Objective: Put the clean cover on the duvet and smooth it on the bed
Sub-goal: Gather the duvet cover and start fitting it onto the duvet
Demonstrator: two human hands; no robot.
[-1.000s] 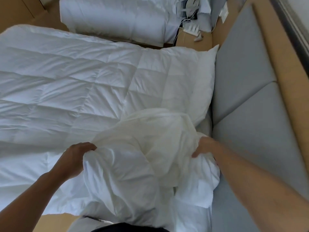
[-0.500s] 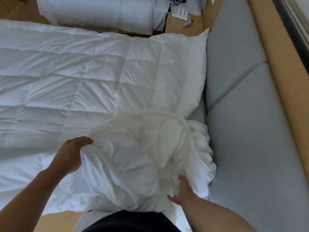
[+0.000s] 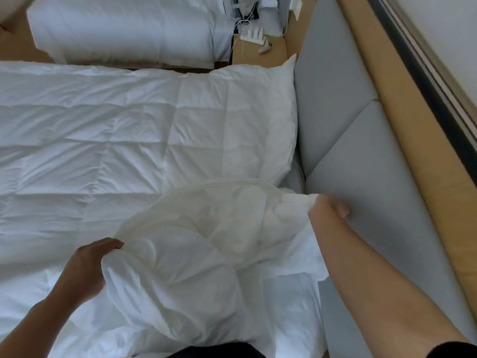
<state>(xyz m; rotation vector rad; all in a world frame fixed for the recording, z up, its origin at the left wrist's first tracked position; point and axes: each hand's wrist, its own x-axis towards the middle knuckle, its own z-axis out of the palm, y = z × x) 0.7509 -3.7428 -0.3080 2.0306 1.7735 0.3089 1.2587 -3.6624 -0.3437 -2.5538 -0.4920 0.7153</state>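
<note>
The clean cover sits bunched over the near right corner of the duvet, which lies spread flat and otherwise bare. The left hand and right hand each have their grip curled round a cover fold. Most of the sleeving and all the smoothing remain, I judge.

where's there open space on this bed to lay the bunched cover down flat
Free: the flat quilted duvet stretching left and away from the left hand, up to its far edge. Crowded: the near right corner, where both hands grip the bunched cover, the right hand beside the grey padded panel. The wooden ledge beyond holds a power strip.
</note>
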